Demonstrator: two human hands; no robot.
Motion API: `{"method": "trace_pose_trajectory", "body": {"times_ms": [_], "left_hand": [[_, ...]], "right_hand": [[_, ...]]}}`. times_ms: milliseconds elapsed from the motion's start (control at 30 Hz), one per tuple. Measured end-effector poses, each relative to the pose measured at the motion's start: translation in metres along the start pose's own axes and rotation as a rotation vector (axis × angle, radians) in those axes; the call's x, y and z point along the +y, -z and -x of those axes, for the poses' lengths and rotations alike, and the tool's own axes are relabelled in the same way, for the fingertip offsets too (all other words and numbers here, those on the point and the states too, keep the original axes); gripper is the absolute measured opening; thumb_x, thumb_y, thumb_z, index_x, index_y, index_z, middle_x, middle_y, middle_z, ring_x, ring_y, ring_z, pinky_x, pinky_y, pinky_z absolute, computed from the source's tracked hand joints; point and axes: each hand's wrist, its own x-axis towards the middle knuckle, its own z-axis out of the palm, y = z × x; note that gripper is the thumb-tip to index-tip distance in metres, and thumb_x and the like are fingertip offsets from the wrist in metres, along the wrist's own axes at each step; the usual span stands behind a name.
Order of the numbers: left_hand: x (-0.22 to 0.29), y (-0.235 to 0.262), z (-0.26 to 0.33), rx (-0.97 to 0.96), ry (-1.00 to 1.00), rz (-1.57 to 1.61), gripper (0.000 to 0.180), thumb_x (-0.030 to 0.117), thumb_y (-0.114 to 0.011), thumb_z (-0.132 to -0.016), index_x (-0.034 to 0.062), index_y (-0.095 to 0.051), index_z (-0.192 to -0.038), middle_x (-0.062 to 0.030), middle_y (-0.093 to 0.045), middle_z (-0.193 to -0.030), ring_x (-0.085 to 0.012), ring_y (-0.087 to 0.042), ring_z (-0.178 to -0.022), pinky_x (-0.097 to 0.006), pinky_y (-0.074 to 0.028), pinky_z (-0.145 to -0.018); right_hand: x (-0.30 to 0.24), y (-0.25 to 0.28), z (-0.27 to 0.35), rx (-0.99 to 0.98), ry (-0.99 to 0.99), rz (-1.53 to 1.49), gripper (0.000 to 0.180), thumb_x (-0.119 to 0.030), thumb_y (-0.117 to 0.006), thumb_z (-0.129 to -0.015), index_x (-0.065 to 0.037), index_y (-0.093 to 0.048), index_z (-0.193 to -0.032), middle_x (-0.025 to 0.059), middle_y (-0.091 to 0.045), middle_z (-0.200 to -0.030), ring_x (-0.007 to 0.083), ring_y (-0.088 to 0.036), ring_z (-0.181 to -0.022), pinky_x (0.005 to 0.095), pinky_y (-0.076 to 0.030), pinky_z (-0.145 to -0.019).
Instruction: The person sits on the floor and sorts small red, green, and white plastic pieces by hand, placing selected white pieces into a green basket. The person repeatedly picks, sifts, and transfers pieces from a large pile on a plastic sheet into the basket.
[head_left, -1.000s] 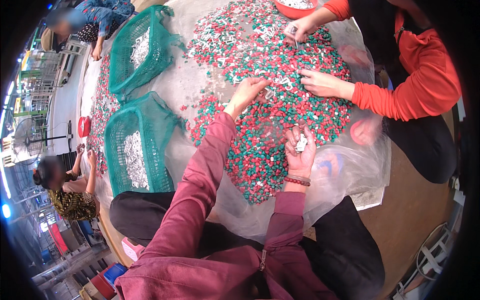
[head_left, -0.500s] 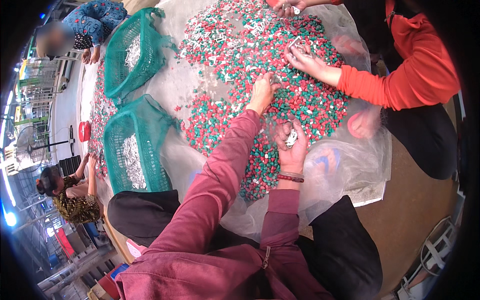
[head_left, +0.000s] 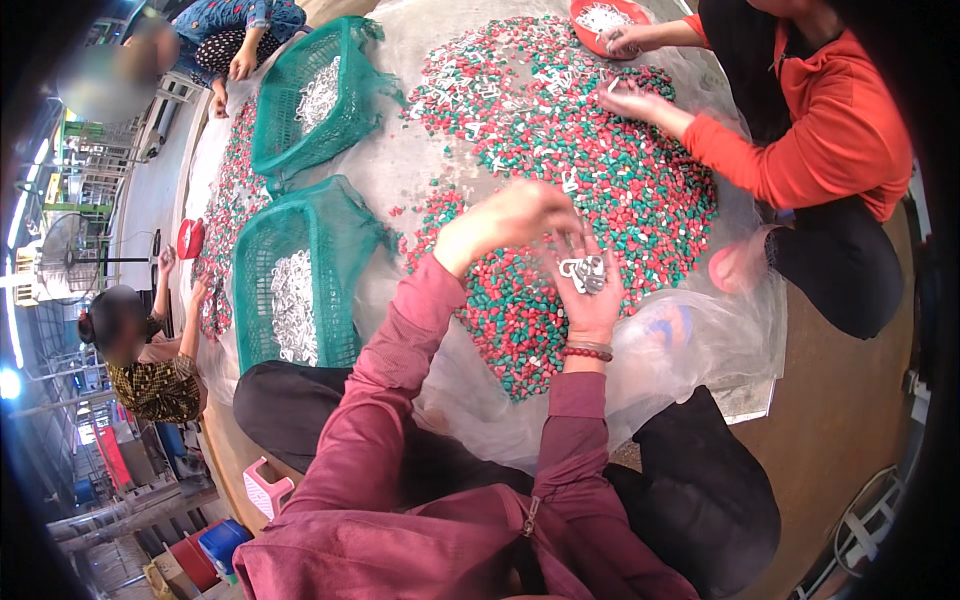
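Note:
My right hand point(head_left: 590, 305), palm up with red beads around its wrist, cradles several small white looped pieces point(head_left: 583, 273). Just left of it, my left hand point(head_left: 505, 225) hovers above the pile, its fingertips close to the fingers of my right hand. Motion smears those left fingers, so whatever they may hold is hidden. Beneath both hands spreads a wide heap of small red and green pieces point(head_left: 515, 325) with white looped pieces scattered through it. The heap lies on a pale translucent sheet point(head_left: 430, 355).
Two green mesh-lined baskets point(head_left: 258, 300) point(head_left: 265, 135) holding white pieces stand at left. Across the heap, a red-sleeved person's hand point(head_left: 640, 100) reaches over it, the other at a red bowl point(head_left: 608, 50). Two people sit farther left near another pile point(head_left: 215, 275). A pink stool point(head_left: 267, 487) stands lower left.
My left hand has risen from the heap back toward my right hand, which stays palm up with white pieces. The view has shifted, bringing the red bowl into fuller sight.

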Motion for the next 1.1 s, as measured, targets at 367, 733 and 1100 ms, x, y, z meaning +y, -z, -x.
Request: {"method": "trace_pose_trajectory", "body": {"times_ms": [367,733,1100], "left_hand": [[-0.092,-0.039,-0.055,0.478,0.174,-0.142,0.018,0.019,-0.065,-0.083,0.0062,-0.071,-0.094,-0.0143,-0.069,-0.09,-0.0256,-0.068,-0.082,-0.037,-0.053,-0.076],[-0.151,-0.094,-0.083,0.565,0.189,-0.493,0.036,0.008,-0.056,-0.079,0.0092,-0.056,-0.115,-0.0186,-0.064,-0.088,-0.0374,-0.059,-0.093,-0.046,-0.049,-0.077],[-0.088,0.006,0.132,1.105,-0.185,1.316,0.02,0.012,-0.059,-0.091,-0.0009,-0.06,-0.106,-0.0065,-0.064,-0.087,-0.0142,-0.063,-0.076,-0.03,-0.053,-0.065]], "right_hand": [[-0.041,0.042,0.002,-0.018,0.017,-0.366,0.024,-0.022,-0.051,-0.094,-0.005,-0.059,-0.108,0.015,-0.058,-0.098,0.0232,-0.053,-0.084,0.0401,-0.048,-0.072],[-0.067,0.013,0.005,-0.132,0.316,0.178,0.044,-0.027,-0.047,-0.098,-0.017,-0.04,-0.14,0.0119,-0.046,-0.138,0.0341,-0.051,-0.117,0.0507,-0.044,-0.098],[0.073,0.008,-0.02,0.013,-0.243,0.605,0.039,-0.02,-0.053,-0.095,-0.003,-0.047,-0.13,0.019,-0.055,-0.122,0.0323,-0.057,-0.102,0.044,-0.05,-0.091]]}}
